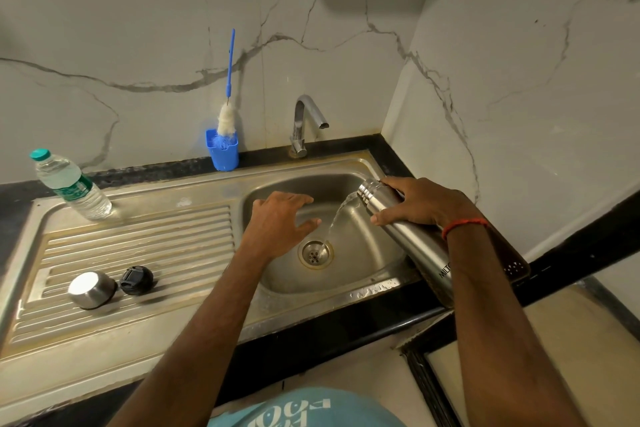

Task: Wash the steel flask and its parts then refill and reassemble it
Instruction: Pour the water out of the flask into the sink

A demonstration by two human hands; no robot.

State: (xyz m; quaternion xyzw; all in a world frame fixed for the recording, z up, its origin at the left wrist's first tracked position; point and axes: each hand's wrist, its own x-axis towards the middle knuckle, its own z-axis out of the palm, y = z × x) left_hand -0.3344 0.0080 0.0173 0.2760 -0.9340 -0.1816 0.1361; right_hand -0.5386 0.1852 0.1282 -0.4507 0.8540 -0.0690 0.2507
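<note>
So here's where we're at: our right hand (420, 201) is wrapped over the upper body of the steel flask (412, 239), fingers over the top and thumb on the near side. The flask is tipped so its open mouth points left and slightly down over the sink (311, 302). Its long axis runs from the base at the lower right (partly hidden behind our forearm, near the front edge of the table (346, 329)) up and left to the neck. A thin stream of water (337, 215) arcs out of the mouth and lands around the drain (315, 253).

Our left hand (277, 222) sits over the left side of the basin with fingers spread and holds nothing. It's just left of the stream, not touching the flask.

That's the bit that matters for what comes next, we reckon. The mouth faces the free left hand, and everything else lies on that side too. The brush (227, 118) stands in its blue holder (222, 151) at the back, left of the tap (306, 121). The steel cap (91, 289) and black stopper (136, 280) lie side by side, well apart from the flask, on the drainboard (138, 236). So the left hand is the nearer one for any of those, while the right just holds the tilt. The tap looks off, and the washing looks barely started.
</note>
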